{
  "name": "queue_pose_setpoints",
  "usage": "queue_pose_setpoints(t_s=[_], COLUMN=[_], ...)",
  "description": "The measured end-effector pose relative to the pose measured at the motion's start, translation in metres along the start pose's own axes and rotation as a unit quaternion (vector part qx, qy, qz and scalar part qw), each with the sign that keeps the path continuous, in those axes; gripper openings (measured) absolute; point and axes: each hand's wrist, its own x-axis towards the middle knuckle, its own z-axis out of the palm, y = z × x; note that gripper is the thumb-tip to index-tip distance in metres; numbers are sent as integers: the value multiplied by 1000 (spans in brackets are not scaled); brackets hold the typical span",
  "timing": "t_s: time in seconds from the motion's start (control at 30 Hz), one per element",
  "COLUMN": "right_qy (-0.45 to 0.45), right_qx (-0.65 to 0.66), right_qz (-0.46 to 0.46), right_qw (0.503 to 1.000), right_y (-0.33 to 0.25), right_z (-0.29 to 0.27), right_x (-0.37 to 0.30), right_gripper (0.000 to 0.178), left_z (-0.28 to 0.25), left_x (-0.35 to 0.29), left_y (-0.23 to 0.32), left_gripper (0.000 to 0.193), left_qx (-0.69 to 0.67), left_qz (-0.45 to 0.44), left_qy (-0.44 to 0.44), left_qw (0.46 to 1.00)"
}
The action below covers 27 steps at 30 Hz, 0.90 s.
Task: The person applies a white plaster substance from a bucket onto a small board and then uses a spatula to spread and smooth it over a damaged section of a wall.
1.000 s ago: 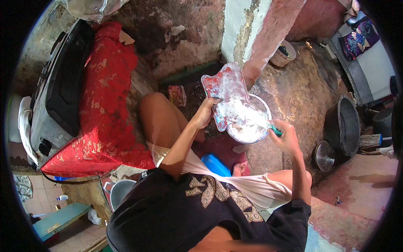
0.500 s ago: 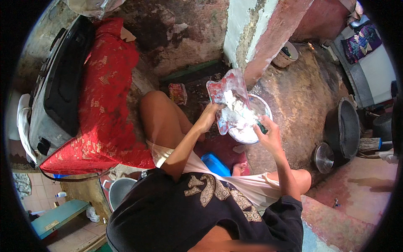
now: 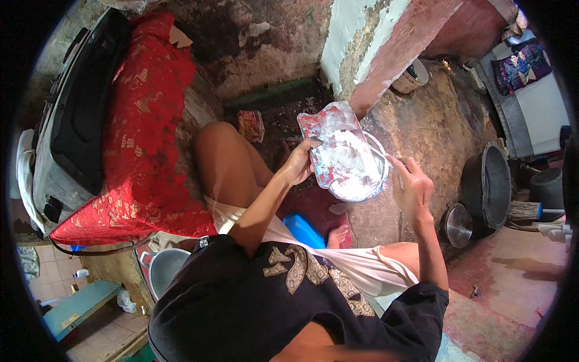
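Note:
My left hand is closed on the near-left edge of a flat plastic board, red-patterned and smeared with white paste. The board is held over a white bucket, hiding much of it. Bright sunlight washes out the board's lower right and the bucket's near side. My right hand is just right of the bucket, its index finger reaching toward the rim and the other fingers curled. What those fingers hold, if anything, is hidden.
A wall corner with peeling white paint rises beyond the bucket. At left, a red cloth lies under a grey-black case. A blue plastic thing is by my foot. At right are a large dark tub and metal lid.
My right hand has moved right, away from the board; the dark green thing seen in its fingers no longer shows. The board has turned flatter, with its paste spread more broadly in view.

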Motion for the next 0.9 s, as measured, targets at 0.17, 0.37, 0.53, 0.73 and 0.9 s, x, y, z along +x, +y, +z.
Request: queue_pose_setpoints(t_s=[0.17, 0.37, 0.53, 0.73, 0.9], right_qy=[23, -137, -238, -226, -252], right_qx=[-65, -115, -177, 18, 256], right_qz=[-83, -118, -150, -56, 149], right_qw=[994, 977, 943, 972, 921], right_y=[-14, -22, -29, 3, 43], right_z=[16, -1, -15, -37, -32], right_x=[0, 1, 13, 30, 31], right_gripper=[41, 38, 32, 25, 23], left_z=[-2, -4, -6, -13, -16], left_x=[8, 5, 4, 5, 3], left_y=[-1, -8, -13, 2, 3], left_gripper=[46, 44, 43, 42, 45], left_qx=[-26, 51, 119, 104, 48], left_qz=[4, 26, 38, 27, 32], left_qy=[-6, 56, 50, 88, 64], left_qw=[1000, 997, 991, 990, 996])
